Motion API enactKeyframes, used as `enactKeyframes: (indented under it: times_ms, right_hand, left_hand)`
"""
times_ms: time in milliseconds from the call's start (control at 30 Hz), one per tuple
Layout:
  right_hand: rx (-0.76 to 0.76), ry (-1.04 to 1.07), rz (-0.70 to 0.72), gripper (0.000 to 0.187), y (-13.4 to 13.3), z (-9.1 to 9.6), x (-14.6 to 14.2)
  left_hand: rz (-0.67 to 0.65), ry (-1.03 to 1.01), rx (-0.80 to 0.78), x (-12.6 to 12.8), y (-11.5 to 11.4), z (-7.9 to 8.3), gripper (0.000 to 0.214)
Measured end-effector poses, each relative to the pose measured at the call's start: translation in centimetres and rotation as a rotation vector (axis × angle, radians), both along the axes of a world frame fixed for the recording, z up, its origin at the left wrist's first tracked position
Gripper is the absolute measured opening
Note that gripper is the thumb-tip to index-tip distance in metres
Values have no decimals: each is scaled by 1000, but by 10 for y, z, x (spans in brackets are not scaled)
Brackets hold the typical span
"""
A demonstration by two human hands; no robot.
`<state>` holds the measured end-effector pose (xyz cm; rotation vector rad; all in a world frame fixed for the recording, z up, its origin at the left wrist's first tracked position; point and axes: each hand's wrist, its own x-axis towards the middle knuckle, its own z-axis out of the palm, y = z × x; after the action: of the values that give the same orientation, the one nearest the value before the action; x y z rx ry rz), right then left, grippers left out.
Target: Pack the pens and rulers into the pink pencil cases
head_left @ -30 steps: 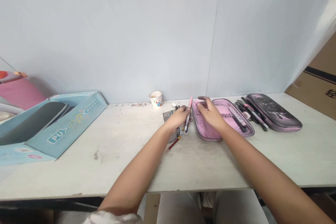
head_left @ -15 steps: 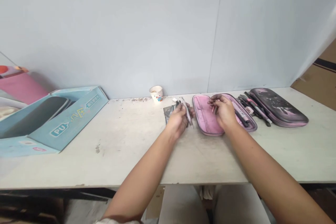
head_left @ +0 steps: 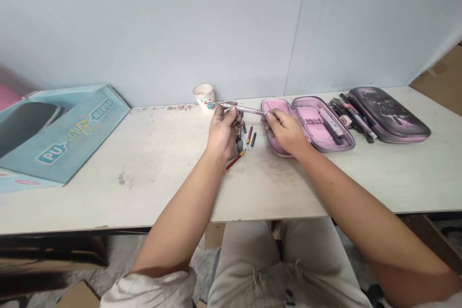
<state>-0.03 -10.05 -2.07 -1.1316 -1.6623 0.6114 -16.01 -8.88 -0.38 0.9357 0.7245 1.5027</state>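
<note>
Between both hands a slim silvery pen [head_left: 247, 109] is held level above the table. My left hand [head_left: 223, 127] is closed on its left end, thumb and fingers pinching. The fingertips of my right hand [head_left: 283, 127] grip the pen's right end, over the pink left half of an open pencil case [head_left: 287, 152]. Below my left hand lie several short pencil stubs, among them a dark red one [head_left: 236, 160] and a dark blue one [head_left: 253, 139]; a dark item there is partly hidden by the hand. A grey-and-black marker [head_left: 332, 125] rests in the case's right half.
A paper cup [head_left: 204, 96] stands by the wall [head_left: 162, 33]. Right of the open case are a pile of pens [head_left: 355, 118] and a closed dark case [head_left: 391, 115]. A blue box [head_left: 77, 137] with a dark object inside occupies the left. The table's front edge runs before my legs.
My right hand has moved left out of the case's middle to grip the pen's end. The pen has turned from steep to level. Pencil stubs now show on the table. The camera has tilted down.
</note>
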Motion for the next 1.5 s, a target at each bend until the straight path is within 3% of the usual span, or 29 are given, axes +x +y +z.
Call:
enactKeyframes:
  times_ms: [200, 400, 567, 700, 833, 900, 1100, 1367, 1500]
  right_hand:
    - [-92, 203, 35, 35, 6, -6, 1]
    - [-20, 185, -25, 25, 8, -7, 1]
    - [-83, 192, 14, 25, 7, -7, 4]
    - [19, 147, -52, 22, 7, -5, 7]
    - [-102, 140, -54, 26, 7, -4, 10]
    - [-80, 131, -53, 24, 7, -5, 10]
    - [-141, 263, 81, 26, 8, -6, 13]
    - [247, -115, -142, 14, 6, -6, 16]
    - [465, -274, -186, 12, 0, -3, 12]
  left_hand:
    - [-72, 14, -52, -2, 2, -6, 17]
    - [-69, 49, -92, -2, 2, -7, 20]
    - [-68, 70, -82, -2, 1, -8, 20]
    - [-90, 78, -78, -2, -1, -8, 19]
    - [-96, 74, -92, -2, -1, -10, 18]
    - [-95, 86, -105, -3, 0, -11, 17]
    - [-138, 121, -100, -4, -1, -12, 16]
    - [-98, 171, -140, -1, -1, -12, 25]
    - [-88, 195, -166, -2, -1, -11, 31]
